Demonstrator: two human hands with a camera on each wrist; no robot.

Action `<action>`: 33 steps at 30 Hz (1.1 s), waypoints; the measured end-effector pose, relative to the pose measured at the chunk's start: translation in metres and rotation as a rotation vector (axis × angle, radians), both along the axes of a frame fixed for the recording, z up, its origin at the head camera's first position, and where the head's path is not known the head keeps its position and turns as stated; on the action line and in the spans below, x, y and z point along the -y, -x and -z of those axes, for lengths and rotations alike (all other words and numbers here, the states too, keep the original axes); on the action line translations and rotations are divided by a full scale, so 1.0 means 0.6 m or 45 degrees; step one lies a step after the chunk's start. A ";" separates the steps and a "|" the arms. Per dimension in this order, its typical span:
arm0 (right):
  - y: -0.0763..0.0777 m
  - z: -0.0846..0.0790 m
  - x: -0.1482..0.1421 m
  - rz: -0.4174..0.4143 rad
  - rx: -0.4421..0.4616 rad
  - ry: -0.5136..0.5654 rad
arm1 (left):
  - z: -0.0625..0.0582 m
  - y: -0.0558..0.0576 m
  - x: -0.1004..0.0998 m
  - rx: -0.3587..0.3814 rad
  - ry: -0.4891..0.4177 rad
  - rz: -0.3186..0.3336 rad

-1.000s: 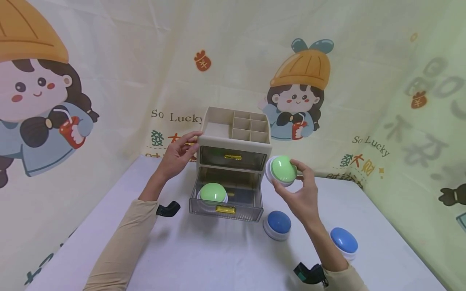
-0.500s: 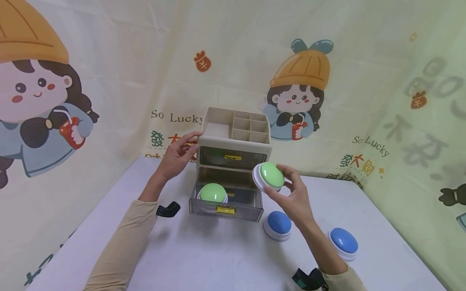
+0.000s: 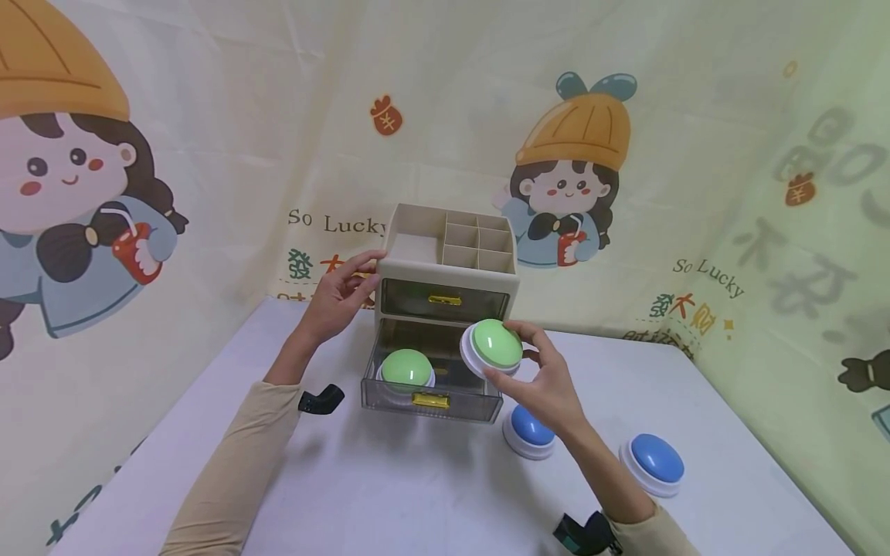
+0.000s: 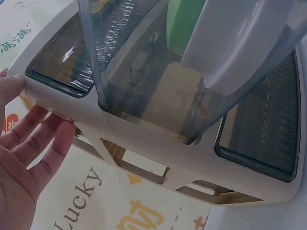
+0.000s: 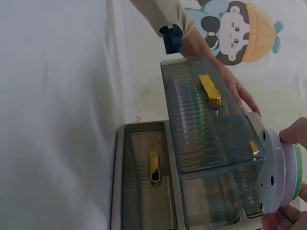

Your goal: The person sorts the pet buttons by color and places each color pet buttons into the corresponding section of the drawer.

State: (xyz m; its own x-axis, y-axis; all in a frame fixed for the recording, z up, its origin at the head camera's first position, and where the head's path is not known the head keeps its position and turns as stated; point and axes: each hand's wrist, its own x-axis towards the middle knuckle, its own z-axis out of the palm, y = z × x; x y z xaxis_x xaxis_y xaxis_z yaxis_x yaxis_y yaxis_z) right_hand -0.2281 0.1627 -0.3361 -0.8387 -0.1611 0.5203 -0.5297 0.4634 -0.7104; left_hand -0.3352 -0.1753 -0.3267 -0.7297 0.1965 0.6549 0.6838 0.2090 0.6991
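Note:
A beige desktop organizer (image 3: 447, 268) has its smoky middle drawer (image 3: 459, 413) pulled out. One green dome push button (image 3: 406, 367) on a white base lies in that drawer's left part. My right hand (image 3: 545, 386) pinches another green push button (image 3: 497, 344) by its white base between thumb and fingers, tilted over the drawer's right side. Its white underside shows in the right wrist view. My left hand (image 3: 337, 305) holds the organizer's upper left front edge, with the thumb (image 4: 10, 88) on the frame and several fingertips along the side.
Two blue push buttons stand on the white table: one (image 3: 531, 426) under my right wrist, partly hidden, the other (image 3: 653, 461) farther right. A shut upper drawer (image 3: 445, 301) sits above the open one. A printed cloth (image 3: 445, 100) hangs behind.
My right hand has carried its green button left and down, from beside the organizer to over the open drawer. The left hand has stayed in place.

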 end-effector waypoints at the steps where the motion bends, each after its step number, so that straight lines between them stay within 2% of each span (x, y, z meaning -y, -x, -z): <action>1: 0.001 0.001 0.001 -0.008 -0.005 -0.016 | 0.000 0.000 0.000 0.000 0.000 0.000; 10: 0.008 0.007 0.006 -0.087 -0.034 -0.121 | -0.001 0.000 0.000 -0.004 0.005 -0.006; 22: 0.013 0.007 0.019 -0.137 0.000 -0.203 | -0.003 -0.004 0.001 0.002 -0.005 0.027; 26: 0.016 0.008 0.022 -0.149 0.001 -0.154 | -0.003 -0.004 0.001 0.000 -0.011 0.031; 29: 0.018 0.009 0.022 -0.130 0.048 -0.109 | -0.003 -0.004 0.000 0.000 -0.011 0.032; 33: 0.016 0.011 0.022 -0.107 0.087 -0.119 | -0.003 -0.004 0.001 0.000 -0.006 0.024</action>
State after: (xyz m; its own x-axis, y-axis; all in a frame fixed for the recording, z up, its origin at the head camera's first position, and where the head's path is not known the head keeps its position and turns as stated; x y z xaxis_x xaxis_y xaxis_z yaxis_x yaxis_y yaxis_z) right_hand -0.2376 0.1498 -0.3425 -0.8529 -0.2776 0.4422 -0.5217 0.4851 -0.7018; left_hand -0.3328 -0.1756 -0.3252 -0.7256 0.2074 0.6562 0.6879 0.1926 0.6998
